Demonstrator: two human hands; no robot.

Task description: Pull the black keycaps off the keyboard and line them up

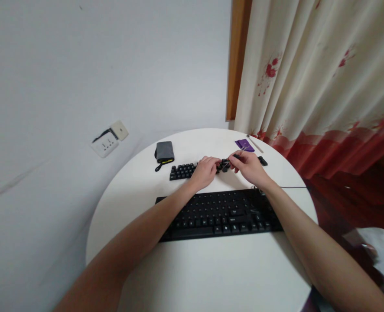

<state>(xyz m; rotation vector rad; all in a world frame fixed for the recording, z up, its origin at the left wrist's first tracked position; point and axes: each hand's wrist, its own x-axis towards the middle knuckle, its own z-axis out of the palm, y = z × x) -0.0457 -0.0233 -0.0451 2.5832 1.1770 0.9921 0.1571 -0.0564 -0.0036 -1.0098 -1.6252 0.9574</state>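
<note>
A full-size black keyboard [211, 210] lies across the table in front of me, passing under both forearms. Behind it, loose black keycaps [181, 171] sit grouped in rows, partly covered by my left hand [205, 171]. The fingers of that hand are curled in among the keycaps; what they grip is hidden. My right hand [245, 164] is closed around a wire keycap puller [236, 156] with a dark handle. Its thin metal wires reach toward the keycaps beside my left fingertips. A few more black keycaps [262, 160] lie to the right of my right hand.
A grey zip pouch [164, 151] with a dark strap lies at the back left of the round white table [185, 273]. A purple cloth or packet [245, 145] and a thin brush-like stick [255, 144] are at the back right. A cable [292, 187] runs off the right edge.
</note>
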